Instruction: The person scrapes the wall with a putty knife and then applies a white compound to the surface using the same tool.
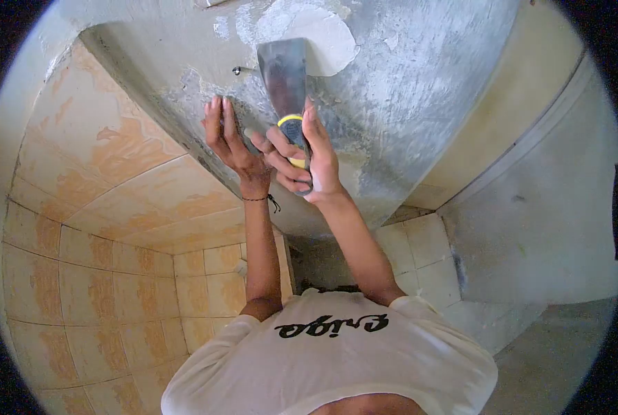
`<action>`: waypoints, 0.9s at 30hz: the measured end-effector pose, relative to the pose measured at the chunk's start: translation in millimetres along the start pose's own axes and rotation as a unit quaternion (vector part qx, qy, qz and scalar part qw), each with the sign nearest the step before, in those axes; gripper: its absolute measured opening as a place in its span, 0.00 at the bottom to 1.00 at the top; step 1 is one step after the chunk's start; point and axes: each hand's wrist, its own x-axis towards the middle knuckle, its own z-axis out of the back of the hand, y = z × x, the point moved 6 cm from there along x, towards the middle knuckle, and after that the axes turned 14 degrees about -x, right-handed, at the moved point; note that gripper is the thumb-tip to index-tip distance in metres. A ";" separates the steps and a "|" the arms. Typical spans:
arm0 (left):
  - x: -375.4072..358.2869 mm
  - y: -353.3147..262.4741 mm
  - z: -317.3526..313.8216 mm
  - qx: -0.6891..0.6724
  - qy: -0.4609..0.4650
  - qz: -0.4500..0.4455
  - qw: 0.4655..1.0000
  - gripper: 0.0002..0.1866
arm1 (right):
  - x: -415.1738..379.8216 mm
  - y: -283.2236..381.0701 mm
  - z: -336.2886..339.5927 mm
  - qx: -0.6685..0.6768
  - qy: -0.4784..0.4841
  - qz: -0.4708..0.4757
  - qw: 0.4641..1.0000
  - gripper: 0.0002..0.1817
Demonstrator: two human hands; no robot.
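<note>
- Step in hand: you appear to be spreading filler on the grey wall (419, 90).
- Your right hand (302, 155) is clenched around the handle of the putty knife (284, 79); its blade lies flat on the wall, touching the white plaster patch (323, 34) at far centre.
- Your left hand (229, 135) holds nothing; its fingers are extended, tips touching the wall just left of the knife.
- Next move, by judgement: calls for even blade pressure across the patch edge.
- Tiled wall (101, 207) stands at left.

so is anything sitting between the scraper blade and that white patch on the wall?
Nothing visible. The right hand grips the putty knife, whose blade tip already reaches the white plaster patch. The left hand rests flat on the grey wall, beside the blade, not across it.
</note>
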 end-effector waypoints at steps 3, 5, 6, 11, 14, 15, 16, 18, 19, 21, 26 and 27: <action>0.3 0.5 -0.3 -0.004 0.005 -0.002 1.000 0.28 | 2.3 2.6 6.0 -0.016 0.002 -0.017 1.000 0.21; 0.7 -0.5 0.2 -0.004 0.004 -0.005 1.000 0.28 | -2.6 -0.7 17.4 -0.003 0.007 -0.028 1.000 0.22; 0.7 -1.5 0.0 -0.005 0.006 -0.008 1.000 0.28 | -7.2 4.9 15.6 -0.037 -0.026 -0.025 0.999 0.25; 1.3 -2.6 -0.2 0.004 0.010 -0.002 1.000 0.29 | -9.6 21.8 8.8 -0.098 -0.063 -0.030 0.993 0.21; 1.9 -2.8 -1.2 0.003 0.012 -0.011 1.000 0.29 | -10.8 24.9 9.5 -0.132 -0.062 -0.020 0.989 0.23; 2.4 -3.0 -0.5 -0.001 0.013 -0.018 1.000 0.29 | -15.8 26.0 10.8 -0.151 -0.088 -0.034 0.984 0.25; 1.9 -3.2 1.0 0.000 0.012 -0.018 1.000 0.29 | -21.1 26.8 13.1 -0.170 -0.114 -0.049 0.978 0.27; 1.5 -2.5 0.2 0.009 0.020 -0.010 1.000 0.29 | -26.9 29.3 17.2 -0.164 -0.119 -0.060 0.977 0.27; 1.3 -2.4 0.4 0.011 0.017 -0.008 1.000 0.29 | -30.9 29.6 22.8 -0.156 -0.129 -0.073 0.977 0.27; 1.6 -3.0 0.2 0.005 0.017 -0.013 1.000 0.29 | -36.8 32.5 22.2 -0.144 -0.060 -0.046 0.987 0.25; 0.0 -1.3 -0.1 0.007 0.008 -0.009 1.000 0.28 | -50.3 78.1 14.4 -0.237 -0.223 0.160 0.932 0.23; -0.4 -1.0 0.0 0.005 0.007 -0.014 1.000 0.28 | -51.8 76.8 16.1 -0.239 -0.222 0.159 0.932 0.23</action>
